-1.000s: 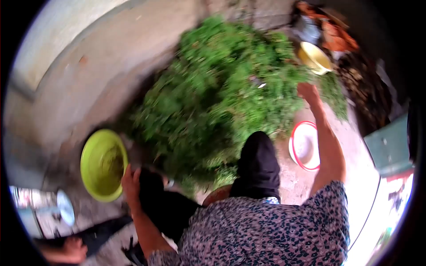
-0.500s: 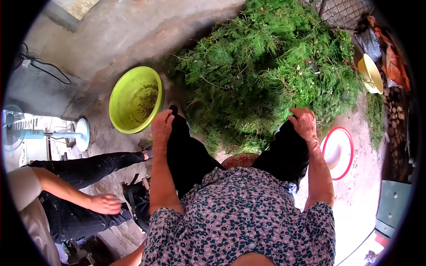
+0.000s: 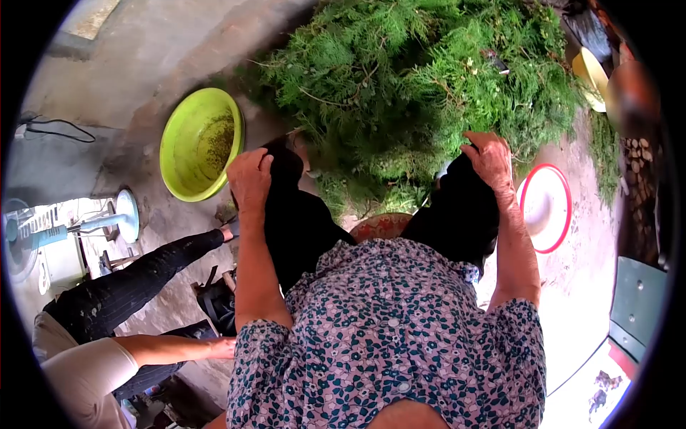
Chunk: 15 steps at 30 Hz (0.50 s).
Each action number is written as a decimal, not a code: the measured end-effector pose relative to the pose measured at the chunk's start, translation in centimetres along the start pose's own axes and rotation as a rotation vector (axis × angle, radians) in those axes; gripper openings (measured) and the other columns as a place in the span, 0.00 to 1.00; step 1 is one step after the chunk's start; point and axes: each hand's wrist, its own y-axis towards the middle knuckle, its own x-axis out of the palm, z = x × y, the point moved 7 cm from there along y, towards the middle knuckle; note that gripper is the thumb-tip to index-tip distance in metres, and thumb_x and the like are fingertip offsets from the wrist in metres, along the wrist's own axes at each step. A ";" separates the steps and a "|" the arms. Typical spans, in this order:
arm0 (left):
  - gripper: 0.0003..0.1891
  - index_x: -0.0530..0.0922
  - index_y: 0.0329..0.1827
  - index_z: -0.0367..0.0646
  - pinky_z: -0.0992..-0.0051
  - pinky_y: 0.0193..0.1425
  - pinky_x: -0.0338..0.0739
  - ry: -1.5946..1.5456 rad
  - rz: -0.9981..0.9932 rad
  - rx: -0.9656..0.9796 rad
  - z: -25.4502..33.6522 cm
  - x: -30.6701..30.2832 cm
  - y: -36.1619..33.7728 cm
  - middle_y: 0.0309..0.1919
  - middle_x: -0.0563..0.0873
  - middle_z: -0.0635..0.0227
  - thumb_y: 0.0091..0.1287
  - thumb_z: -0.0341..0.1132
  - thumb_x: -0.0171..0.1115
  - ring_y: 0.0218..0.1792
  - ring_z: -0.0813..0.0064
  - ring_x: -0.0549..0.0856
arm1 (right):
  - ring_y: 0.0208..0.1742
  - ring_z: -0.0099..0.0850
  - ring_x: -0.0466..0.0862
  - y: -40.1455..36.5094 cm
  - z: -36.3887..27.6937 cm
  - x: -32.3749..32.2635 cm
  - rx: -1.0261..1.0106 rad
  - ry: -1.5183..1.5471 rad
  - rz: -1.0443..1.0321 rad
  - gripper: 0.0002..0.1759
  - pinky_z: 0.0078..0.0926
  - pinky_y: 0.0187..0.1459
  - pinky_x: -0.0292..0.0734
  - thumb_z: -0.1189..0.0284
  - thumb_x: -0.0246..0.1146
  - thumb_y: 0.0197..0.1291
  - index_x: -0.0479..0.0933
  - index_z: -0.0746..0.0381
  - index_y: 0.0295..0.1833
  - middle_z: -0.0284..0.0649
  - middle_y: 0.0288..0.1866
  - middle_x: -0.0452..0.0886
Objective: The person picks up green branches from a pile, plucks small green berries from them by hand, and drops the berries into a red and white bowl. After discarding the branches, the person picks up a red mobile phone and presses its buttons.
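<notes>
My left hand (image 3: 250, 177) rests at my left knee on the black trousers (image 3: 300, 222). Its fingers bend loosely downward, partly hidden, with nothing visible in them. At the other knee lies my right hand (image 3: 489, 159), thumb apart from the fingers, also holding nothing. Beyond my knees a big heap of green conifer branches (image 3: 421, 86) covers the floor. A lime-green basin (image 3: 171, 154) with small dark bits inside leans tilted left of my left hand. To the right of my right forearm is a white basin with a red rim (image 3: 568, 207).
A person in a light top (image 3: 86, 379) and dark trousers is close on my left, a hand reaching toward my side. Near them are a blue fan (image 3: 128, 217) and a black bag (image 3: 216, 304). A yellow bowl (image 3: 589, 79) and stacked wood (image 3: 638, 179) lie at right.
The view has shifted, so the heap and basins sit higher. My hands stay at my knees. The other person has leaned, and their arm now reaches closer to my side.
</notes>
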 end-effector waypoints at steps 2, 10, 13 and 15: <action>0.08 0.81 0.34 0.43 0.67 0.44 0.72 0.085 -0.073 -0.028 -0.3 -0.6 -0.1 0.33 0.84 0.63 0.53 0.34 0.65 0.38 0.61 0.81 | 0.45 0.38 0.78 0.0 0.4 0.2 0.027 0.006 -0.029 0.16 0.39 0.51 0.68 0.63 0.63 0.54 0.78 0.60 0.46 0.41 0.39 0.81; 0.09 0.81 0.36 0.44 0.66 0.52 0.68 0.131 -0.204 -0.025 -0.5 0.4 -0.8 0.36 0.84 0.66 0.53 0.35 0.65 0.44 0.64 0.80 | 0.47 0.38 0.79 -0.3 0.4 -0.6 0.055 0.039 0.037 0.16 0.39 0.53 0.69 0.62 0.63 0.54 0.78 0.59 0.46 0.41 0.40 0.82; 0.10 0.81 0.35 0.44 0.66 0.52 0.67 0.185 -0.192 0.002 0.2 0.5 -0.7 0.36 0.84 0.66 0.51 0.36 0.66 0.43 0.64 0.80 | 0.47 0.39 0.79 -0.5 0.4 -0.7 0.063 0.024 0.040 0.16 0.38 0.53 0.69 0.62 0.64 0.54 0.78 0.59 0.46 0.42 0.40 0.82; 0.10 0.81 0.35 0.44 0.67 0.52 0.67 0.147 -0.115 0.056 0.8 0.3 -0.4 0.35 0.84 0.66 0.51 0.36 0.66 0.42 0.64 0.80 | 0.46 0.40 0.79 -0.1 -0.1 -1.0 0.066 -0.015 0.000 0.17 0.37 0.51 0.70 0.62 0.63 0.53 0.78 0.59 0.46 0.42 0.39 0.82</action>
